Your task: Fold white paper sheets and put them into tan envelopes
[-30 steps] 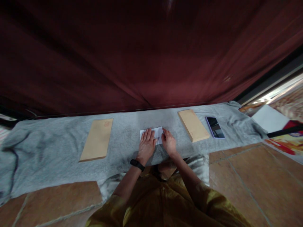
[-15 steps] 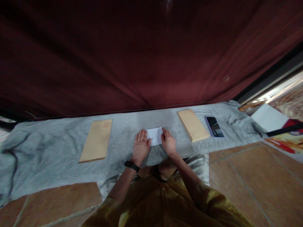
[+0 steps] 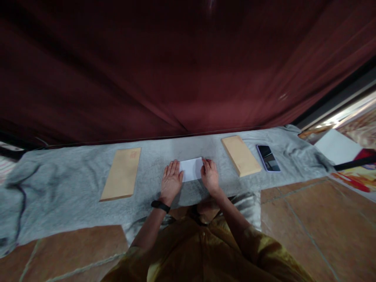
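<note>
A small folded white paper (image 3: 191, 169) lies on the grey cloth (image 3: 73, 188) in front of me. My left hand (image 3: 170, 181) rests flat on the cloth at the paper's left edge, fingers stretched out and together, with a black band on the wrist. My right hand (image 3: 210, 177) lies at the paper's right edge, fingers extended and touching it. Neither hand grips anything.
A tan envelope (image 3: 121, 172) lies to the left, a stack of tan envelopes (image 3: 241, 155) to the right, with a phone (image 3: 268, 158) beside it. A dark red curtain (image 3: 176, 66) hangs behind the cloth. Brown floor tiles (image 3: 317, 227) surround me. Papers (image 3: 337, 147) lie at far right.
My left hand has slid leftward off the white paper, uncovering more of it. My right hand has barely moved.
</note>
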`<state>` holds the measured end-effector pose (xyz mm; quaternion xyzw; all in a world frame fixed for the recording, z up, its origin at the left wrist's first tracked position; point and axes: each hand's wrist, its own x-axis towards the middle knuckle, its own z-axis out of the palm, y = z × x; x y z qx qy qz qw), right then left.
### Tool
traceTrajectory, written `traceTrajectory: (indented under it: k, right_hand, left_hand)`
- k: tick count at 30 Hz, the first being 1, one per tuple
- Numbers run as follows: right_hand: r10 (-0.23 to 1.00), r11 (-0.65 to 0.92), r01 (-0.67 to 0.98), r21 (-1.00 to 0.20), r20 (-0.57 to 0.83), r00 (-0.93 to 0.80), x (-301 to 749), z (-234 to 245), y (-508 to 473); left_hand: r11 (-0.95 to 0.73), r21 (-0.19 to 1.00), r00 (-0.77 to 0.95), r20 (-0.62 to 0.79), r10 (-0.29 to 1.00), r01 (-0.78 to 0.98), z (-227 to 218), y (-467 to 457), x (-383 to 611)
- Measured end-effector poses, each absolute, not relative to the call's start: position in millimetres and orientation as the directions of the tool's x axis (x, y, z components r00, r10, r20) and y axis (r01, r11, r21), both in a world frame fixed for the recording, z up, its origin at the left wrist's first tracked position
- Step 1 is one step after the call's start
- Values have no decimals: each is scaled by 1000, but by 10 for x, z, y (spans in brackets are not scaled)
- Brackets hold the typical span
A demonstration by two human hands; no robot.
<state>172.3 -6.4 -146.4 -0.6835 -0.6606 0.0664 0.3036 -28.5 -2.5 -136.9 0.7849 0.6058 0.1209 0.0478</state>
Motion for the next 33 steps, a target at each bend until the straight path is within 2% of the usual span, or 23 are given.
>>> traceTrajectory:
  k: [6, 11, 21, 33]
  right_hand:
    - [946, 271, 827, -492, 297, -133, 1535, -1407, -58]
    - [901, 414, 809, -418, 314, -299, 1311, -1428, -87]
    - [932, 338, 864, -373, 261, -252, 1411, -1475, -54]
    - [963, 226, 911, -345, 223, -155, 1720, -1512, -90]
  left_hand:
    - [-269, 192, 240, 164, 957, 944, -1403, -26, -288]
    - [-291, 161, 257, 201, 945, 943, -1460, -15, -304]
    - [-291, 175, 254, 205, 945, 941, -1454, -21, -303]
    - [-212, 188, 163, 243, 956, 959, -1476, -45, -312]
